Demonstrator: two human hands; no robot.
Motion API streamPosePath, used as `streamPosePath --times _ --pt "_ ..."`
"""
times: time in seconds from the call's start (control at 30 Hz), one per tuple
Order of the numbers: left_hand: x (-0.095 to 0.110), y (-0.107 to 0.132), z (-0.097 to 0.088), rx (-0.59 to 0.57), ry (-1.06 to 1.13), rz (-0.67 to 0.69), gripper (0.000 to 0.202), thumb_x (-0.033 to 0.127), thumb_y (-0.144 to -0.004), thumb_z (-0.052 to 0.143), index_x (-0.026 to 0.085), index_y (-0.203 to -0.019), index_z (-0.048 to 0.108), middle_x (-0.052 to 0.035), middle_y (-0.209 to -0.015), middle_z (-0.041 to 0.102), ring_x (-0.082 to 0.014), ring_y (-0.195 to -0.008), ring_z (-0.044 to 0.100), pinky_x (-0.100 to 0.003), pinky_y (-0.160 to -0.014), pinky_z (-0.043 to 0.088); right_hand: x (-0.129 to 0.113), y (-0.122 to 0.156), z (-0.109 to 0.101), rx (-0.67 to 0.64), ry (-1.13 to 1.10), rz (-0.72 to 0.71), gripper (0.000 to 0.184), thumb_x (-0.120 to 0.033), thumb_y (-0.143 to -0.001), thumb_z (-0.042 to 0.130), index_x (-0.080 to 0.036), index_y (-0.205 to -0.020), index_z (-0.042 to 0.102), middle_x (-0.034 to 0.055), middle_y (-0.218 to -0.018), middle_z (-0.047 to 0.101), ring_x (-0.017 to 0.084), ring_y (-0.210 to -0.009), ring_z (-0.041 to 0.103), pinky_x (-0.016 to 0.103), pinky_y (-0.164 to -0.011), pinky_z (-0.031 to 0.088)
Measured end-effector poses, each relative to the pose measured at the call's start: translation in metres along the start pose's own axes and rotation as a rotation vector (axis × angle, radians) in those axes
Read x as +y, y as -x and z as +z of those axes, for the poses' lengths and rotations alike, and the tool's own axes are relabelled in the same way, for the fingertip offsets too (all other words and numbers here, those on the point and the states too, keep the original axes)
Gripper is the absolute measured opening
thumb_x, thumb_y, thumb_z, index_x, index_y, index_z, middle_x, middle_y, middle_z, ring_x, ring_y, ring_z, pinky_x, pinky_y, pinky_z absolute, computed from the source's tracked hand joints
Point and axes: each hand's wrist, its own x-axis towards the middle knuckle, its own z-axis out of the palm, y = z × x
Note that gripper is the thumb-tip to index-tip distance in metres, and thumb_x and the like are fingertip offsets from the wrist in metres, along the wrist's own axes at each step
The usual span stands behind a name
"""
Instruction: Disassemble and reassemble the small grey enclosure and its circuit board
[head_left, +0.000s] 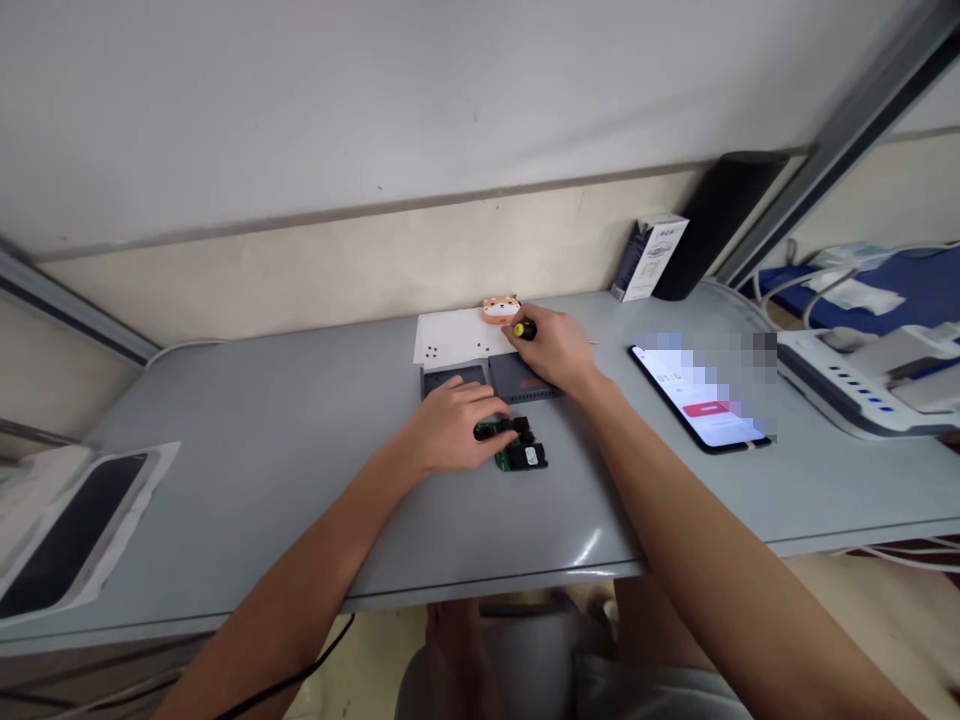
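Observation:
My right hand is closed around a screwdriver with a yellow and black handle, over the white paper's right edge. A thin metal tip shows to the right of that hand. My left hand grips a green circuit board with black components, thumb on top and index finger at its far edge. Behind the hands lie two dark casing halves, the left one partly under my left fingers, the right one below my right hand. Several tiny dark screws are scattered on the paper.
An orange animal-faced case sits at the paper's back edge. To the right are a lit phone, a white power strip, a carton and a black cylinder. A flat package lies at the left of the grey table.

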Motion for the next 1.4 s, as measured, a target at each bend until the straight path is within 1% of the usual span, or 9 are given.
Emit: streamPosePath --times 0.17,0.3,0.5,0.7,0.8,0.93,1.07,1.17,1.4 --pt "-0.002 0.0 -0.002 0.063 -0.025 0.014 0.02 0.039 -0.1 0.068 0.02 -0.098 0.074 -0.0023 -0.088 0.075 -0.0186 -0.08 0.068 -0.034 -0.083 0.046 -0.001 0.001 -0.001 -0.009 -0.001 0.013 0.024 -0.038 -0.098 0.056 -0.022 -0.103 0.074 0.0115 -0.102 0.082 0.03 -0.09 0.071 0.033 -0.066 0.035" --pt "-0.009 -0.001 -0.014 0.236 -0.037 -0.02 0.024 0.033 -0.105 0.054 0.019 -0.097 0.071 -0.0034 -0.086 0.074 -0.0178 -0.077 0.065 -0.034 -0.083 0.048 -0.001 0.002 -0.003 -0.019 0.012 0.029 0.027 -0.039 -0.099 0.056 -0.022 -0.107 0.075 0.0126 -0.106 0.082 0.032 -0.094 0.072 0.034 -0.068 0.037" --pt "-0.034 0.005 -0.032 0.411 -0.156 -0.408 0.032 0.029 -0.101 0.046 0.021 -0.07 0.051 -0.0012 -0.066 0.057 -0.0168 -0.063 0.047 -0.032 -0.067 0.039 -0.001 0.001 -0.007 -0.059 0.05 0.05 0.029 -0.039 -0.1 0.056 -0.023 -0.115 0.076 0.0126 -0.114 0.082 0.033 -0.1 0.072 0.035 -0.072 0.04" --pt "-0.051 0.015 -0.042 0.198 -0.036 -0.671 0.046 0.04 -0.1 0.045 0.022 -0.059 0.032 0.0011 -0.057 0.04 -0.0141 -0.055 0.032 -0.032 -0.058 0.026 0.004 0.0 -0.009 -0.069 0.085 0.074 0.03 -0.038 -0.099 0.058 -0.023 -0.117 0.077 0.0151 -0.114 0.082 0.034 -0.099 0.072 0.035 -0.07 0.04" --pt "-0.055 0.017 -0.042 0.089 0.052 -0.662 0.047 0.044 -0.1 0.044 0.022 -0.06 0.033 0.001 -0.057 0.038 -0.0146 -0.055 0.034 -0.032 -0.057 0.027 0.008 -0.001 -0.008 -0.043 0.056 0.054 0.027 -0.038 -0.098 0.059 -0.023 -0.111 0.078 0.0147 -0.109 0.082 0.033 -0.095 0.072 0.035 -0.069 0.04" --pt "-0.057 0.019 -0.04 0.067 0.088 -0.597 0.044 0.044 -0.098 0.046 0.022 -0.062 0.033 0.0009 -0.057 0.04 -0.015 -0.055 0.035 -0.032 -0.057 0.027 0.008 -0.002 -0.011 -0.027 0.035 0.057 0.022 -0.036 -0.096 0.061 -0.023 -0.105 0.077 0.0135 -0.105 0.082 0.031 -0.091 0.07 0.034 -0.069 0.04" --pt "-0.057 0.019 -0.04 0.059 0.1 -0.574 0.041 0.041 -0.097 0.045 0.022 -0.063 0.034 0.0006 -0.059 0.041 -0.0154 -0.058 0.037 -0.032 -0.059 0.029 -0.005 0.005 -0.029 0.093 -0.013 0.034 0.018 -0.037 -0.095 0.063 -0.023 -0.096 0.074 0.0106 -0.098 0.081 0.028 -0.085 0.068 0.033 -0.068 0.037" --pt "-0.057 0.02 -0.041 0.054 0.103 -0.561 0.041 0.041 -0.097 0.045 0.022 -0.062 0.035 0.0004 -0.06 0.042 -0.0158 -0.059 0.038 -0.032 -0.06 0.029 -0.018 0.025 -0.045 0.141 -0.075 -0.091 0.021 -0.039 -0.098 0.061 -0.022 -0.094 0.073 0.0082 -0.097 0.079 0.024 -0.083 0.068 0.033 -0.069 0.039" --pt "-0.064 0.025 -0.045 0.081 0.101 -0.558 0.033 0.038 -0.095 0.046 0.02 -0.069 0.055 -0.0023 -0.066 0.059 -0.0175 -0.063 0.05 -0.032 -0.063 0.037 -0.025 0.09 -0.055 -0.367 0.141 -0.518 0.036 -0.053 -0.095 0.07 -0.027 -0.119 0.074 0.0068 -0.132 0.072 0.02 -0.077 0.072 0.034 -0.066 0.044"
